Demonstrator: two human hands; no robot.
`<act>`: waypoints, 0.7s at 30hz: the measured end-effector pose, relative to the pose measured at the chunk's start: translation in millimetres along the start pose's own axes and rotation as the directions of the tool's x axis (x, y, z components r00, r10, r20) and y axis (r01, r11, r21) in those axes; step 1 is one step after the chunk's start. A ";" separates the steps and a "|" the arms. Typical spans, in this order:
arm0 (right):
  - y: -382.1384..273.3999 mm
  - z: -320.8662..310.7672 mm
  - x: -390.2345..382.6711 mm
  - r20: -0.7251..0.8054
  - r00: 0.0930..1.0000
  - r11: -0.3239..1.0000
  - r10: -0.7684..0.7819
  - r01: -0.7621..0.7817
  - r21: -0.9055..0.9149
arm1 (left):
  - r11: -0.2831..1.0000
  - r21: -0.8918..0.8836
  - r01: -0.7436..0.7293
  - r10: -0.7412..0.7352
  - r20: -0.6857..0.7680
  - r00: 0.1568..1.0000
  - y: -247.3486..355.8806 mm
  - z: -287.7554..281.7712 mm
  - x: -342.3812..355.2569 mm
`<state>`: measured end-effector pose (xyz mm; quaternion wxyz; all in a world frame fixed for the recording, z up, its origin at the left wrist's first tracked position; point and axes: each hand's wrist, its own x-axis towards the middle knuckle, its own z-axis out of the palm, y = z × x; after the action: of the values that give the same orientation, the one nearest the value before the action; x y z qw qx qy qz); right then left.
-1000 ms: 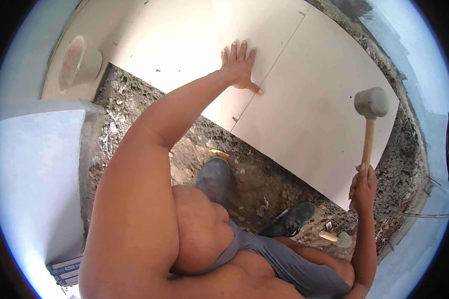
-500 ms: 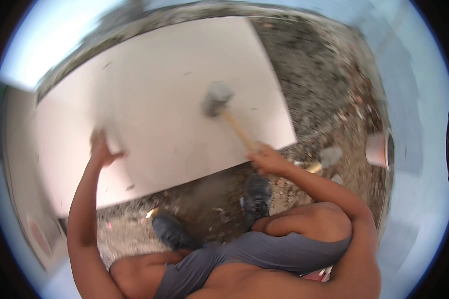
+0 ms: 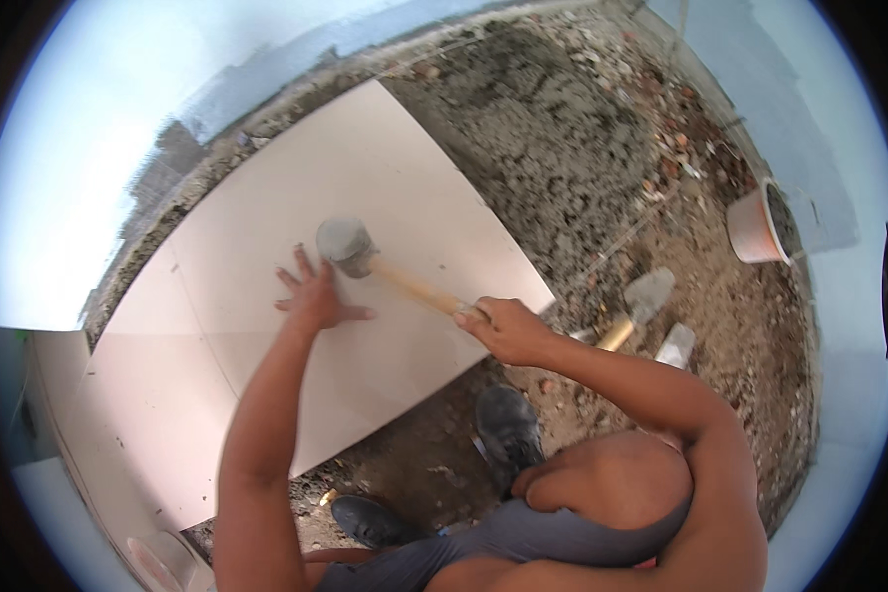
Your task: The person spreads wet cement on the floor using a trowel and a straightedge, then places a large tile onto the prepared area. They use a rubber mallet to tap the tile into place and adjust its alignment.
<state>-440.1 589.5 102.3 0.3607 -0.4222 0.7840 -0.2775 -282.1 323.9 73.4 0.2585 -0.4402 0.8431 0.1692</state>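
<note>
My right hand [image 3: 510,331] is wrapped round the wooden handle of a rubber mallet [image 3: 346,246]. The mallet's grey head is over the pale tile [image 3: 434,261], close to the fingertips of my left hand; whether it touches the tile I cannot tell. My left hand [image 3: 314,294] lies on the tile with its fingers spread and holds nothing. A thin seam parts this tile from another pale tile [image 3: 158,395] on the left.
Wet grey mortar [image 3: 553,128] lies beyond the tile's right edge. A taut string crosses the dirt there. A trowel [image 3: 646,296] with a wooden handle lies by my right forearm, with a pale blade-like piece [image 3: 676,345] beside it. A white bucket [image 3: 753,229] stands by the blue wall [image 3: 829,178].
My left hand has moved right across the tile, fingers spread. The mallet head has shifted left, close to that hand. The whole view has turned and shifted.
</note>
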 end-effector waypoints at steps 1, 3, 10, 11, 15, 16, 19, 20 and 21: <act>-16.1 -14.6 10.0 0.000 1.000 1.000 -0.001 0.001 0.002 | 0.998 0.032 0.056 -0.056 0.025 0.998 7.1 -4.7 4.5; -47.5 -40.0 26.0 -0.039 0.998 0.999 -0.041 0.041 0.013 | 0.997 -0.048 0.054 -0.054 0.005 0.999 9.9 -10.7 12.6; -55.0 -38.8 106.5 -0.259 0.925 0.941 -0.278 0.316 0.121 | 0.994 -0.056 0.091 -0.089 0.033 0.995 21.0 -23.7 12.2; -34.9 -28.4 118.9 -0.212 0.955 0.975 -0.207 0.219 0.035 | 0.996 -0.034 0.085 -0.083 0.053 0.995 23.6 -23.7 14.0; -27.7 -30.2 147.8 -0.096 0.994 0.995 -0.054 0.045 -0.094 | 0.992 -0.036 0.120 -0.117 0.073 0.990 22.4 -23.4 14.4; -43.6 -41.7 146.8 -0.081 0.995 0.996 -0.055 0.050 -0.069 | 0.991 -0.041 0.126 -0.123 0.071 0.990 20.6 -23.2 14.3; -72.9 -58.2 130.7 -0.059 0.997 0.994 -0.051 0.056 0.090 | 0.989 -0.053 0.135 -0.132 0.059 0.989 14.9 -22.0 13.7; -64.5 -52.8 127.7 -0.114 0.990 0.993 -0.082 0.091 0.074 | 0.991 -0.059 0.124 -0.121 0.056 0.991 16.8 -20.5 14.4; -45.8 -42.1 125.6 -0.169 0.979 0.991 -0.114 0.125 0.053 | 0.992 -0.058 0.116 -0.112 0.058 0.992 19.3 -18.5 15.3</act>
<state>-500.8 464.3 119.3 0.2900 -0.4325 0.7753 -0.3574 -310.8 315.1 80.5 0.2770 -0.4907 0.8035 0.1920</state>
